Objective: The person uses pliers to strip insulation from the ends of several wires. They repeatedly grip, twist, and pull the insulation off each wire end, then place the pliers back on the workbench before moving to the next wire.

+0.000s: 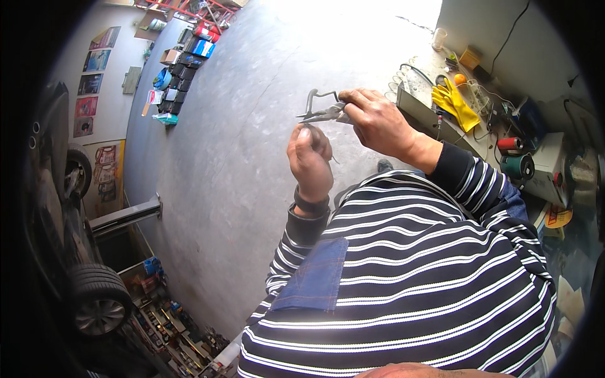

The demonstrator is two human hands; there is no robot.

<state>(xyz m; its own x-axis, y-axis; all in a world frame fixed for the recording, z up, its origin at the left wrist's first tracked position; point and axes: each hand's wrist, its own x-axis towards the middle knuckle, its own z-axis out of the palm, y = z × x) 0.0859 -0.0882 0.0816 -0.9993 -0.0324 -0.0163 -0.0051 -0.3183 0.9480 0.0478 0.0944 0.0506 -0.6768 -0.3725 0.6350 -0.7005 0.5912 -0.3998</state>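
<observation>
My right hand (381, 123) is closed around a pair of needle-nose pliers (331, 113), whose long jaws point left. A dark bent rod-like piece (312, 96) rises above the jaws and runs back toward my right fingers; whether it belongs to the pliers I cannot tell. Just below the jaw tips, my left hand (311, 160) is closed in a pinch, thumb uppermost. What it pinches is mostly hidden, though a thin wire-like end (336, 159) shows beside the fingers. Both hands are held in the air over the grey floor (252, 151).
To the right, a cluttered bench (416, 113) carries yellow rubber gloves (455, 104), an orange (460, 79) and a red can (510, 143). A raised car's wheel (97, 302) is at the lower left, beside a tool tray (170, 327). Several black batteries (179, 85) line the far left.
</observation>
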